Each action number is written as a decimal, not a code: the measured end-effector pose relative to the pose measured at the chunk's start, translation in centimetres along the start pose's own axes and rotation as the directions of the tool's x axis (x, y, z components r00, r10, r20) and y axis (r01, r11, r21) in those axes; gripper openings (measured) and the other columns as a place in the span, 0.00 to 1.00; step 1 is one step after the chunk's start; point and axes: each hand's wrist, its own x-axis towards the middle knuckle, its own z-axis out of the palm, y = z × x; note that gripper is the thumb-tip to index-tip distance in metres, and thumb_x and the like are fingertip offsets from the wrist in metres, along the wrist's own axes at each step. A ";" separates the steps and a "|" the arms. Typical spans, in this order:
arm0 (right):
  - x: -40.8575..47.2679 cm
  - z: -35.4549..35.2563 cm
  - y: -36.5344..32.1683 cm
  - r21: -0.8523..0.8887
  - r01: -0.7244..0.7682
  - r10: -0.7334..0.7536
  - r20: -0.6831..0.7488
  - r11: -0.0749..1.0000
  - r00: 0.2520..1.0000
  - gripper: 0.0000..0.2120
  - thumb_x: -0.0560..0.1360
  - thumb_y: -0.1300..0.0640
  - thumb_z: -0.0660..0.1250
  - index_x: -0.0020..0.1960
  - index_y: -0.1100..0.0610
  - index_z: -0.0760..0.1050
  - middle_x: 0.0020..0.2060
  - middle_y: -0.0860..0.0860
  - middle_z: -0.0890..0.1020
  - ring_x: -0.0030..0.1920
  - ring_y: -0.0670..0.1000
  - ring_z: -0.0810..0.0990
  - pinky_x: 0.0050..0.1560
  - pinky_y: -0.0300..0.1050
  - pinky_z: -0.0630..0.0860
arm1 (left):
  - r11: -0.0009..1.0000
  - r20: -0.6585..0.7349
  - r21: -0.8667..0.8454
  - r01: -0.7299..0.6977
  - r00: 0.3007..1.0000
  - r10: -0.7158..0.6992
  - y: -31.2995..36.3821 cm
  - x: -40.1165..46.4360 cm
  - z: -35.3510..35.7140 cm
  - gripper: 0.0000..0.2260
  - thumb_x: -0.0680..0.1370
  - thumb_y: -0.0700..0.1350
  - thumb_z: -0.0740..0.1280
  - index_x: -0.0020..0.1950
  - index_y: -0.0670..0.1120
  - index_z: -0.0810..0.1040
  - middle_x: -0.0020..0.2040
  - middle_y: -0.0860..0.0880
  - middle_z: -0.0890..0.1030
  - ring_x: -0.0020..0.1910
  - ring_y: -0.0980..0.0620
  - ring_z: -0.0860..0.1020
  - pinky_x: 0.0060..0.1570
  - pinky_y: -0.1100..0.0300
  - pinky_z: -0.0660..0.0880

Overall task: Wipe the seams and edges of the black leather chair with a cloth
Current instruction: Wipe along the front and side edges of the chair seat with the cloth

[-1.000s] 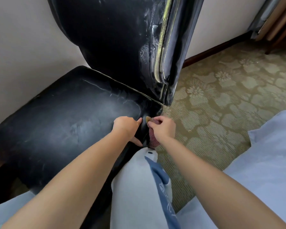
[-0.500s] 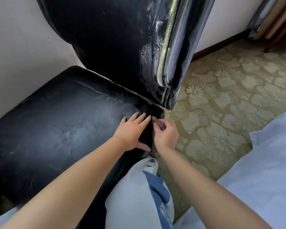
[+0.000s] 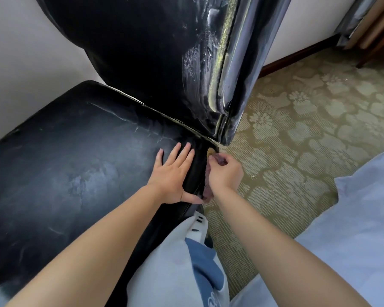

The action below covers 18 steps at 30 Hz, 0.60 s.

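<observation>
The black leather chair (image 3: 80, 165) fills the left and top of the view, its seat below and its shiny backrest (image 3: 155, 54) rising behind. My left hand (image 3: 173, 176) lies flat on the seat's right corner with fingers straight and thumb along the side edge. My right hand (image 3: 225, 173) grips a dark reddish cloth (image 3: 208, 191) and holds it against the seat's right side edge, just below the rear corner. Most of the cloth is hidden behind my hand and the seat edge.
A patterned green-beige carpet (image 3: 302, 138) covers the floor to the right. White walls (image 3: 24, 69) stand behind the chair, with a dark skirting board (image 3: 297, 60). Wooden furniture legs (image 3: 368, 38) show at the top right. My light trouser legs (image 3: 177, 273) are near the seat's front.
My left hand has opened from a curled pose and spread flat on the seat corner. My right hand with the cloth has stayed at the seat's side edge, shifting slightly.
</observation>
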 end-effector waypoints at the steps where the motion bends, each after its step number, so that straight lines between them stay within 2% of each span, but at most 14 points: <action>1: 0.9 0.1 -0.6 0.032 -0.038 0.038 -0.016 0.999 0.999 0.09 0.75 0.55 0.68 0.52 0.58 0.80 0.47 0.52 0.82 0.45 0.48 0.77 0.44 0.37 0.67 | 1.000 0.001 -0.001 0.000 1.000 0.000 0.0 0.0 0.0 0.58 0.63 0.77 0.60 0.77 0.46 0.35 0.77 0.50 0.33 0.75 0.50 0.31 0.72 0.39 0.35; 3: 2.2 0.3 -1.6 0.057 -0.076 0.079 -0.048 0.995 0.996 0.09 0.75 0.55 0.68 0.52 0.58 0.80 0.46 0.51 0.82 0.44 0.48 0.77 0.43 0.38 0.67 | 1.000 0.002 0.000 0.003 1.000 -0.003 0.0 0.1 0.0 0.58 0.63 0.77 0.60 0.77 0.46 0.35 0.77 0.50 0.33 0.75 0.50 0.31 0.72 0.39 0.36; 9: -1.0 -0.5 -0.1 0.021 -0.018 0.018 -0.003 1.000 1.000 0.10 0.76 0.56 0.68 0.55 0.58 0.80 0.48 0.51 0.82 0.48 0.49 0.79 0.47 0.37 0.70 | 1.000 0.007 -0.003 0.002 1.000 -0.002 0.0 0.0 0.0 0.58 0.63 0.77 0.60 0.77 0.46 0.34 0.77 0.51 0.32 0.75 0.50 0.31 0.72 0.40 0.34; 11: -1.9 -0.7 0.2 -0.017 -0.013 0.014 0.012 1.000 1.000 0.10 0.76 0.55 0.67 0.55 0.58 0.79 0.48 0.51 0.81 0.47 0.48 0.77 0.47 0.37 0.68 | 1.000 0.003 -0.013 0.002 1.000 -0.002 0.0 0.0 -0.1 0.58 0.63 0.77 0.60 0.77 0.46 0.34 0.77 0.51 0.32 0.75 0.50 0.31 0.72 0.40 0.34; 14: -0.3 -0.3 -0.9 0.018 -0.051 0.051 -0.013 0.999 0.999 0.07 0.76 0.57 0.67 0.51 0.59 0.80 0.45 0.51 0.81 0.43 0.47 0.75 0.44 0.38 0.67 | 1.000 0.004 -0.006 0.004 1.000 -0.004 0.0 0.1 0.0 0.58 0.63 0.77 0.60 0.77 0.46 0.34 0.77 0.51 0.32 0.75 0.50 0.31 0.72 0.40 0.35; 18: 2.3 0.4 -2.7 -0.012 -0.029 0.029 -0.043 1.000 0.999 0.08 0.76 0.57 0.67 0.52 0.59 0.79 0.46 0.52 0.82 0.49 0.52 0.80 0.45 0.40 0.68 | 1.000 0.007 0.006 0.004 1.000 -0.004 0.0 0.1 -0.1 0.58 0.63 0.77 0.60 0.77 0.46 0.34 0.77 0.51 0.32 0.75 0.50 0.31 0.72 0.40 0.35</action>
